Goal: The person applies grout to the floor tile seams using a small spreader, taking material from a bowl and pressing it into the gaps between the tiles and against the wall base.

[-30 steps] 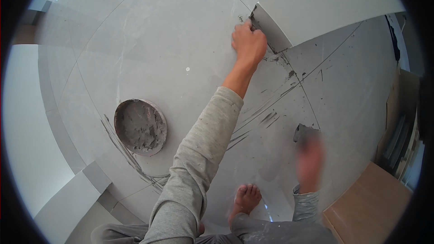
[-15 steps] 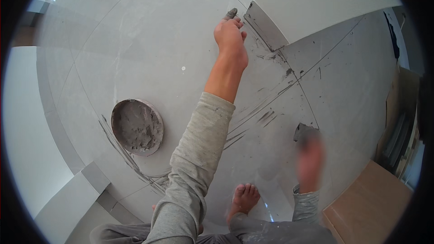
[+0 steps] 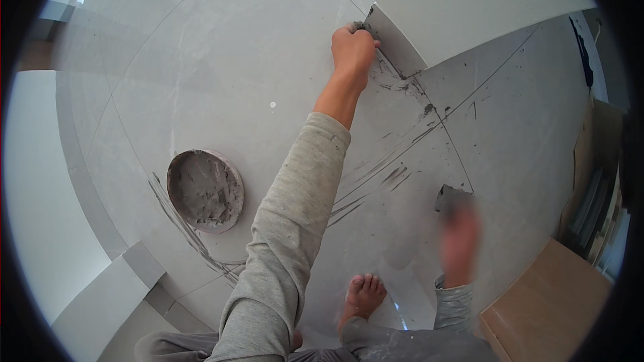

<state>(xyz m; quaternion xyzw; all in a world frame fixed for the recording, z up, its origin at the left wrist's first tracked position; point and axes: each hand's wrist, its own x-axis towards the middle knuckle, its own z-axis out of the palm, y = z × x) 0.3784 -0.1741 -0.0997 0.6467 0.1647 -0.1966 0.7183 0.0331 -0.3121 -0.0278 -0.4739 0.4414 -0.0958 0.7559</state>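
Left hand point(image 3: 353, 50) pinches a grey lump point(image 3: 359, 25) beside the wall's point(image 3: 469, 13) lower corner; right hand point(image 3: 460, 245) too blurred to tell its grip; bowl point(image 3: 231, 218) on floor point(image 3: 268, 60), apparently placed within reach

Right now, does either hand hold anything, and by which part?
The left hand seems to hold a grey lump; only its far edge shows, so the gripped part is hidden. Blur hides whether the right hand holds the dark piece.
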